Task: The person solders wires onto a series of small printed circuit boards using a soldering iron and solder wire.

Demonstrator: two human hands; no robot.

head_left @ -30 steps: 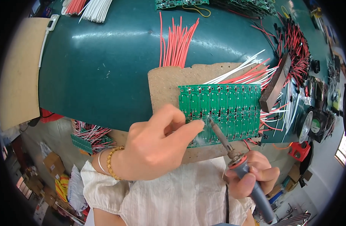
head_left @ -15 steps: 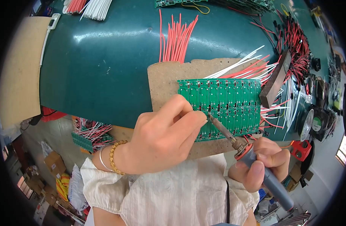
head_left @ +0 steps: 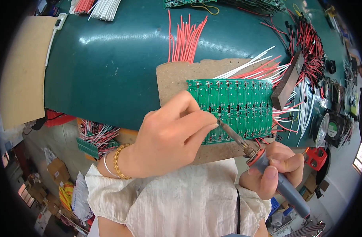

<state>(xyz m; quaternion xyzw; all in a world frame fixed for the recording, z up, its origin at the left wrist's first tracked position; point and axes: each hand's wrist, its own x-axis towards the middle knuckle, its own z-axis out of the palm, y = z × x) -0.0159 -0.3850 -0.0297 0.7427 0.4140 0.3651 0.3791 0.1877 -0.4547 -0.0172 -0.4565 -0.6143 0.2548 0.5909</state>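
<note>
Here's the green circuit-board panel (head_left: 244,94), right of centre in the frame, lying flat on a brown fibreboard (head_left: 171,81). One panel under the hands, two rows of narrow boards across it, too fine for me to count singly. It looks light, thin and stiff, probably brittle along its joins, so I'd take it by the outer edges, clear of the solder points.

And there's the one soldering iron (head_left: 260,161), its tip down at the panel. The right hand (head_left: 277,170) has its fingers wrapped round the grey handle; that should be light and easy to steer, and the handle is the only safe grip, with the metal shaft likely hot.

The left hand (head_left: 169,136) is pinched narrow, fingertips right beside the tip; whatever's between them, I can't tell.

Outward now: one dark bar (head_left: 286,83) slants at the panel's right end. One red wire bundle (head_left: 187,39) fans out at upper centre, and at upper left, on the green surface (head_left: 98,79), one bunch of red leads (head_left: 84,5) beside one of white leads (head_left: 105,10).
</note>
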